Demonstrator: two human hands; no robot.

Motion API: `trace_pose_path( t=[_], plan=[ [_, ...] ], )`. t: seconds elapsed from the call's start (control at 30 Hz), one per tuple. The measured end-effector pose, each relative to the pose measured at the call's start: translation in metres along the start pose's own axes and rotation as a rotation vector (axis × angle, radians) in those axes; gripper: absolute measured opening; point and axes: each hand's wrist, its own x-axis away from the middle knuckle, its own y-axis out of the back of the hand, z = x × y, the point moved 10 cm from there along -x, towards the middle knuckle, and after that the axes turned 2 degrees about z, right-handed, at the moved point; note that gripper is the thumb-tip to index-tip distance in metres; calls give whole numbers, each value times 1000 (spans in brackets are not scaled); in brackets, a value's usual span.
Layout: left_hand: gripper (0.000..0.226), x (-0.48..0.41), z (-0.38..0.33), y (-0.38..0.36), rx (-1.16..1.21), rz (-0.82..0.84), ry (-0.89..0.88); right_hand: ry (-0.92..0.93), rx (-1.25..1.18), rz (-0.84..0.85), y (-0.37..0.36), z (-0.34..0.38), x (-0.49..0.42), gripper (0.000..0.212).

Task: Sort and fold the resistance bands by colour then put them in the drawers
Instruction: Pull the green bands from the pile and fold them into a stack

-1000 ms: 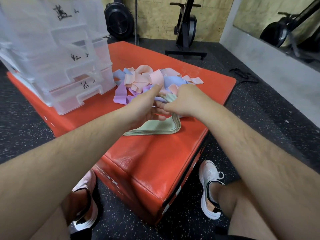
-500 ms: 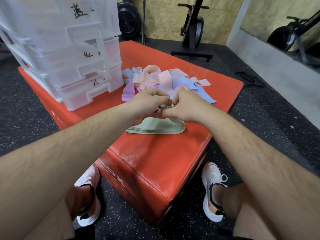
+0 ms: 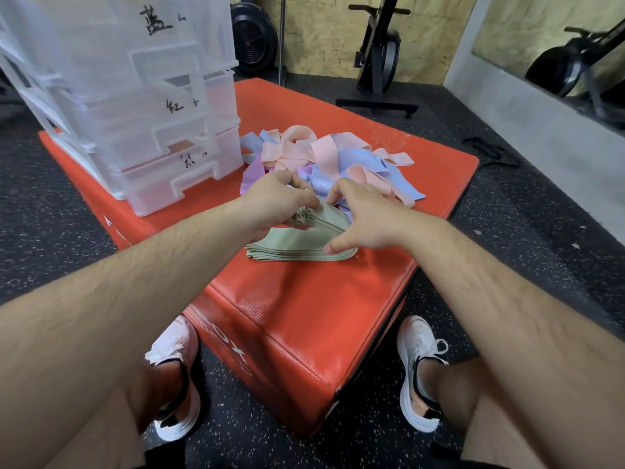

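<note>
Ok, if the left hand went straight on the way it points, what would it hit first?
The left hand, gripping the green stack, points forward and right; most likely it would meet the loose pile of pink, blue and purple bands just beyond its knuckles; depth is unclear.

Sage-green folded bands (image 3: 297,242) lie on the orange-red box (image 3: 304,316). The loose pile (image 3: 324,160) mixes peach-pink, light blue and lilac. The drawers (image 3: 135,106) at upper left are translucent white with black handwritten marks; the floor (image 3: 507,214) is black, speckled white.
</note>
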Motion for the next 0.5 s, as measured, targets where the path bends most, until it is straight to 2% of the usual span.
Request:
trace_pose_path(
  t=[0.13, 0.3, 0.5],
  plan=[
    [17, 1, 0, 3, -1, 4, -2, 10, -152, 75, -25, -15, -8, 74],
    [17, 1, 0, 9, -4, 23, -2, -4, -169, 106, -36, -26, -13, 64],
    [13, 2, 6, 14, -41, 41, 22, 30, -120, 123, -34, -26, -14, 31]
  ],
)
